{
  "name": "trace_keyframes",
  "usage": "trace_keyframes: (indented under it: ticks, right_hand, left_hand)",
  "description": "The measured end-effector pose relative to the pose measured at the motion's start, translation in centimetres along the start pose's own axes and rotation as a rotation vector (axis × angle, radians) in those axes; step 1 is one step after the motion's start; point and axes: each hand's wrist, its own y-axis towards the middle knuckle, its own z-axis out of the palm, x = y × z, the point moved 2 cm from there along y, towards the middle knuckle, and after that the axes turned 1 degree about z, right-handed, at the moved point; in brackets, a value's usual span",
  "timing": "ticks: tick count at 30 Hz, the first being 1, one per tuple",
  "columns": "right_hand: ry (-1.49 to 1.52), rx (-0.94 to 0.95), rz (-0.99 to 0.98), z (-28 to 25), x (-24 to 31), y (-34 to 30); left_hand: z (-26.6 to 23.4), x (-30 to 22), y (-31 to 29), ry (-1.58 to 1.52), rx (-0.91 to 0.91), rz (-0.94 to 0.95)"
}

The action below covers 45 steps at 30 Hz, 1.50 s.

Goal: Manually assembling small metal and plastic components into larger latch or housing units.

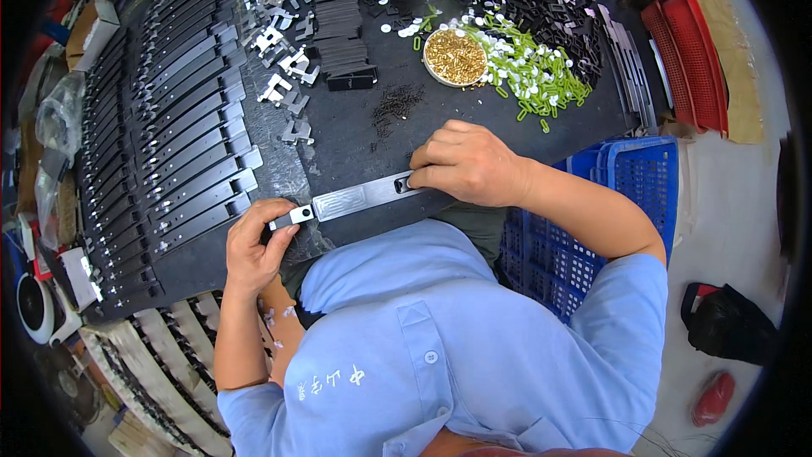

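A long, flat silver metal bar [359,196] lies slantwise near the table's front edge, with a dark slot toward its right end. My left hand [258,241] pinches a small black-and-silver end piece [292,218] at the bar's left end between thumb and fingers. At the other end, the fingers of my right hand [469,165] close on the bar beside the slot; whether they also hold a small part is hidden. Beyond the bar lies a scatter of tiny dark pins [396,106]. A round dish of small brass-coloured parts [457,57] stands farther back.
Rows of finished-looking black bars [190,127] cover the table's left side. Silver brackets [279,42] and stacked black plates [342,30] lie at the back. Green clips with white pieces [537,76] surround the dish's right. A blue crate [630,173] stands at right, red baskets [689,59] beyond.
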Motion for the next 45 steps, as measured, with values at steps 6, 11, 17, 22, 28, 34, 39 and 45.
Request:
trace_keyframes:
  ticks: [6,11,17,22,28,34,39,45]
  right_hand:
    - [-0.049,0.078,-0.023,-0.6,0.6,0.8]
    - [-0.198,0.347,-0.04,-1.0,1.3,2.2]
    - [-0.108,0.186,-0.046,-0.6,0.7,1.0]
    - [0.06,0.194,0.165,-1.3,-0.4,-0.5]
    - [-0.032,0.089,0.217,-2.5,0.3,-3.2]
    - [0.098,-0.004,0.151,-3.3,1.5,-2.1]
    - [0.13,0.018,0.083,-4.0,2.9,-1.5]
    - [0.177,0.108,0.176,-4.4,3.9,-0.7]
  left_hand:
    - [0.0,0.3,-0.2,0.016,-0.011,-0.029]
    - [0.1,0.0,-0.1,0.037,-0.009,-0.032]
    - [0.0,0.4,-0.4,-0.024,-0.022,-0.089]
    - [-0.2,0.0,0.0,0.056,-0.023,-0.07]
    - [-0.9,-2.8,0.6,0.079,0.036,-0.051]
    - [-2.0,-3.2,1.6,-0.548,-0.026,-0.18]
    - [-3.3,-4.2,2.0,-0.659,-0.049,-0.265]
    - [-3.5,-4.5,2.4,-0.744,-0.001,-0.337]
